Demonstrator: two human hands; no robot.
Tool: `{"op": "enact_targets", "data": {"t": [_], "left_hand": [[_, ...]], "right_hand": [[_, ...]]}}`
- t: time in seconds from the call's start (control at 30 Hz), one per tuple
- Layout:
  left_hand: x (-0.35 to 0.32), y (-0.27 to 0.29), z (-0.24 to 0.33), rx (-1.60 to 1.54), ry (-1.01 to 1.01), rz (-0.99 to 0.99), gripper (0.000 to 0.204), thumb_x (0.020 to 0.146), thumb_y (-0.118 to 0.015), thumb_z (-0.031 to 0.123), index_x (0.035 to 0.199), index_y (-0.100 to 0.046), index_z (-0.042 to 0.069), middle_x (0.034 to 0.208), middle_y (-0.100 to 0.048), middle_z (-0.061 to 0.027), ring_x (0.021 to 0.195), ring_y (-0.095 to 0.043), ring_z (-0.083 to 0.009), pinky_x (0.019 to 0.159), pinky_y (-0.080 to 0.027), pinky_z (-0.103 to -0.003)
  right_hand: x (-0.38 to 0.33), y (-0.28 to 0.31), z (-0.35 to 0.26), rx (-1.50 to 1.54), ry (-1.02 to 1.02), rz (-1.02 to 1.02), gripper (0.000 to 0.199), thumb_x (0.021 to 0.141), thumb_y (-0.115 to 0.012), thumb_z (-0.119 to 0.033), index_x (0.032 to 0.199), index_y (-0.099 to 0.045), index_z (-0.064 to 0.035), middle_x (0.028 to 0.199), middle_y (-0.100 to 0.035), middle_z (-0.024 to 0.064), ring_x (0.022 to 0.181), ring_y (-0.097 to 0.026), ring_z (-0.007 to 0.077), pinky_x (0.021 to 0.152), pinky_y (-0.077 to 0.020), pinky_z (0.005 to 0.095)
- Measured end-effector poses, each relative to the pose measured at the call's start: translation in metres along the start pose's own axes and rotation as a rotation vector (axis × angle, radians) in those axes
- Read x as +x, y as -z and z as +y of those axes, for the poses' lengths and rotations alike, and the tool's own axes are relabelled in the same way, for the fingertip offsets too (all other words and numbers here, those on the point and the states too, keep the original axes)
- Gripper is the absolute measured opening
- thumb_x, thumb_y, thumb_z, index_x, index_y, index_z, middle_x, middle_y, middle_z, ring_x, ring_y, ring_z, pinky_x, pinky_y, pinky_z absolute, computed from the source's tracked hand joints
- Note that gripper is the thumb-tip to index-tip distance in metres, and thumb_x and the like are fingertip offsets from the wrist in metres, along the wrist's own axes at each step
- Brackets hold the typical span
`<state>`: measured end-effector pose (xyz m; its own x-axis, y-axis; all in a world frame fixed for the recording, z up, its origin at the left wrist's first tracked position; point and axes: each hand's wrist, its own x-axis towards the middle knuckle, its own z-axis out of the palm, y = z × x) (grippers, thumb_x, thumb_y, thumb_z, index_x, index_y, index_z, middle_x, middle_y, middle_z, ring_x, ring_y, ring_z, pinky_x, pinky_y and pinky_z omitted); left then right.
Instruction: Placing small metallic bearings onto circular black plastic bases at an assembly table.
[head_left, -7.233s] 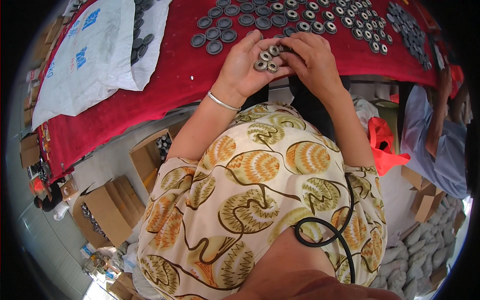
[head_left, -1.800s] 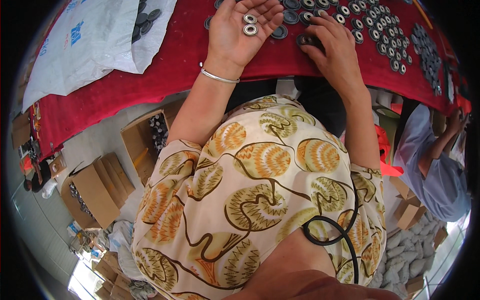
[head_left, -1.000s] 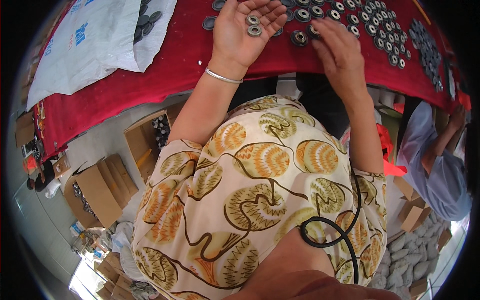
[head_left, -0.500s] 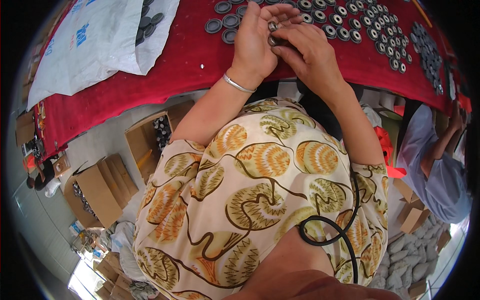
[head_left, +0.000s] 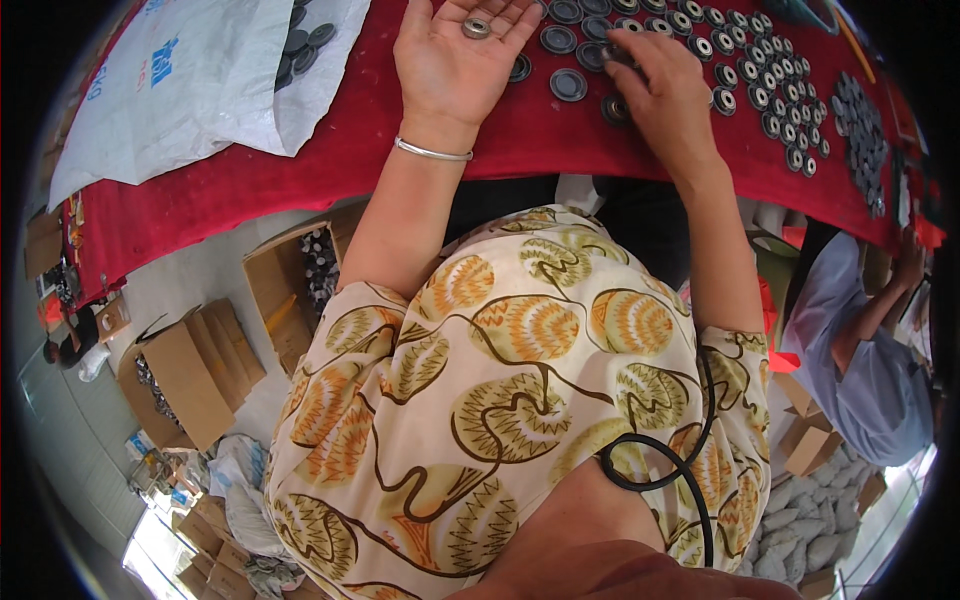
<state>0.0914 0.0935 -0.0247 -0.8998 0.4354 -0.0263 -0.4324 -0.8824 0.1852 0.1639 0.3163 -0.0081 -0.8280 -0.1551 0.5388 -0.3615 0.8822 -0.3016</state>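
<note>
My left hand (head_left: 455, 70) is held palm up over the red table, fingers stretched out. One small round metal bearing (head_left: 476, 28) lies loose on its fingers. My right hand (head_left: 668, 95) reaches over the dark round plastic caps, thumb and forefinger bent together at one of them. A small bearing is pinched at these fingertips, mostly hidden by them. Close to the hand lie bare grey caps, among them one cap (head_left: 568, 85) between my hands. Farther right stand several caps with a metal bearing in the centre, such as the cap (head_left: 725, 101) beside my knuckles.
A white woven sack (head_left: 200, 90) with dark caps on it covers the table's left. Small grey parts (head_left: 860, 130) are heaped on the red cloth (head_left: 300, 170) at right. Open cardboard boxes (head_left: 195, 375) stand below on the left. Another person (head_left: 865, 340) sits at right.
My hands have parted. The right moved right and down to the caps with a bearing from the left palm. The left moved left and opened flat, one bearing still on it.
</note>
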Motion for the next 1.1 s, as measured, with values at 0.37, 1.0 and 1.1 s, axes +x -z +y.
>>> {"op": "enact_targets", "data": {"t": [0.37, 1.0, 1.1], "left_hand": [[-0.002, 0.006, -0.005, -0.034, 0.052, -0.069, 0.06, 0.108, -0.043, 0.047, 0.12, -0.063, -0.009, 0.13, -0.064, -0.0268, 0.129, -0.056, -0.0413, 0.119, -0.038, -0.054], [0.001, 0.006, -0.002, 0.039, 0.041, -0.043, 0.06, 0.108, -0.043, 0.047, 0.12, -0.064, -0.008, 0.127, -0.066, -0.0248, 0.127, -0.058, -0.0399, 0.117, -0.041, -0.053], [0.007, 0.001, -0.002, 0.099, 0.084, -0.031, 0.052, 0.108, -0.046, 0.041, 0.119, -0.064, -0.007, 0.124, -0.067, -0.023, 0.123, -0.061, -0.0371, 0.114, -0.044, -0.051]], "right_hand": [[-0.001, -0.01, -0.001, -0.061, 0.029, -0.116, 0.03, 0.088, -0.075, -0.015, 0.117, -0.07, -0.0089, 0.115, -0.068, 0.0076, 0.115, -0.062, 0.0291, 0.101, -0.0439, 0.0457], [-0.018, -0.001, -0.034, -0.226, 0.025, -0.191, 0.029, 0.093, -0.069, -0.013, 0.122, -0.071, -0.0118, 0.127, -0.069, 0.0036, 0.134, -0.056, 0.0236, 0.115, -0.0349, 0.0479], [-0.015, -0.004, -0.026, -0.152, 0.034, -0.161, 0.029, 0.095, -0.069, -0.014, 0.123, -0.071, -0.0125, 0.127, -0.07, 0.0049, 0.134, -0.056, 0.0252, 0.114, -0.0361, 0.0482]]}}
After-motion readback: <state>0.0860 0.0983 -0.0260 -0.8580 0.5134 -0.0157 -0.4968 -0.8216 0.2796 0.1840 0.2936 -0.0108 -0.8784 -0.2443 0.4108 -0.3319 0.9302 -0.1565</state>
